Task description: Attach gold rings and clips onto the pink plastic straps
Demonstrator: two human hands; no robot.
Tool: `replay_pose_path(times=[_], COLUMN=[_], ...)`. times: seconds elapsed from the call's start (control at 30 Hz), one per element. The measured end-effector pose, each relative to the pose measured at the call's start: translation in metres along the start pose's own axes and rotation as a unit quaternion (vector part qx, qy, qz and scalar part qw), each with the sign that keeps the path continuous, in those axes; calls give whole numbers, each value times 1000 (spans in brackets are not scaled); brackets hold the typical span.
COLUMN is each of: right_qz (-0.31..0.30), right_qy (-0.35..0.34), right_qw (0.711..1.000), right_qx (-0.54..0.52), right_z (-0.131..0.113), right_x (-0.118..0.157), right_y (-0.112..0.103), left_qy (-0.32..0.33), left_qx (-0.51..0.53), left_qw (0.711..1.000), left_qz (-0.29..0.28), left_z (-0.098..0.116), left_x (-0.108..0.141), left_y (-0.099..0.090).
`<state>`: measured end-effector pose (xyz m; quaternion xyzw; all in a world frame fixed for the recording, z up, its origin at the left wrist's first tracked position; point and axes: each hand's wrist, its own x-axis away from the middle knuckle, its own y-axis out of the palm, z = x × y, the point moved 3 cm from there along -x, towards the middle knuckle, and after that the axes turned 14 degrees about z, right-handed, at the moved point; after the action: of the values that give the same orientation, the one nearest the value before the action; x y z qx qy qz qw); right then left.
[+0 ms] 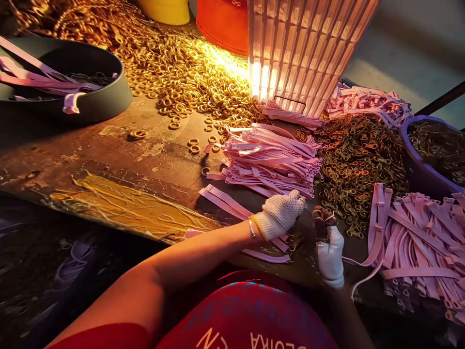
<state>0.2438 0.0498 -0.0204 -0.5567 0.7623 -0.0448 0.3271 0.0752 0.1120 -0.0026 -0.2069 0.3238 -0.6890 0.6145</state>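
Observation:
My left hand (283,212), in a white dotted glove, is closed with its fingertips curled together; what they hold, if anything, is hidden. Just beyond it lies a heap of pink straps (271,157) with small loops at their ends. Several loose straps (227,202) pass beneath that wrist. To the right, my right hand (330,252) wears a white glove with dark wrappings on the fingers. Its fingers are pinched together, and a small brownish metal ring (317,214) shows at the tips. Brass-coloured hooks (359,165) are piled beyond this hand.
Gold rings (218,92) spread across the back of the worn table (160,160). A dark round tub (105,104) with straps stands left, a purple basin (407,140) of metal pieces right. A ribbed translucent panel (308,48) rises behind. More straps (425,242) hang over the right edge.

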Motion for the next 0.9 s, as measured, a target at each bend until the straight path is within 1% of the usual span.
replay_pose_path(times=[0.07, 0.1, 0.13, 0.2, 0.27, 0.37, 0.43, 0.47, 0.5, 0.53, 0.6, 0.63, 0.67, 0.73, 0.77, 0.8, 0.9], right_qz=[-20, -35, -52, -91, -130, -176, -203, -212, -214, -207, -167, -143, -122, -95, -90, -94, -123], right_qy=[-10, -23, -42, -94, -153, -223, -259, -275, -293, -312, -346, -362, -376, -394, -397, -393, -356], right_qw=[1000, 999, 998, 991, 979, 955, 932, 920, 908, 897, 879, 871, 867, 864, 866, 870, 887], right_qx=[-3, 0, 5, 16, 28, 90, 150, 180, 208, 236, 284, 298, 304, 299, 291, 283, 266], right_z=[-4, -7, -11, -23, -39, -60, -70, -73, -76, -78, -82, -84, -85, -88, -87, -86, -79], right_x=[0, 0, 0, 2, 5, 10, 14, 15, 17, 19, 21, 22, 23, 24, 24, 25, 26], right_y=[-1, -1, 0, 3, 7, 16, 22, 25, 28, 30, 34, 35, 35, 36, 36, 36, 37], left_qy=[47, 54, 44, -20, -106, -219, -265, -272, -268, -254, -226, -225, -237, -271, -270, -248, -123], left_qx=[78, 135, 198, 307, 372, 419, 436, 436, 428, 412, 381, 377, 382, 401, 402, 393, 317], left_qw=[996, 989, 979, 951, 922, 881, 860, 857, 863, 875, 897, 899, 893, 874, 873, 884, 940], left_qz=[6, 10, 13, 12, 6, -5, -14, -15, -10, -2, 6, -2, -17, -51, -57, -57, -22], left_z=[-6, -9, -13, -20, -27, -33, -34, -34, -33, -32, -29, -27, -27, -28, -28, -29, -34], left_x=[19, 30, 42, 66, 88, 109, 115, 115, 114, 112, 108, 106, 106, 107, 108, 108, 109], left_y=[-9, -14, -18, -24, -29, -35, -39, -42, -46, -49, -56, -58, -59, -56, -54, -52, -42])
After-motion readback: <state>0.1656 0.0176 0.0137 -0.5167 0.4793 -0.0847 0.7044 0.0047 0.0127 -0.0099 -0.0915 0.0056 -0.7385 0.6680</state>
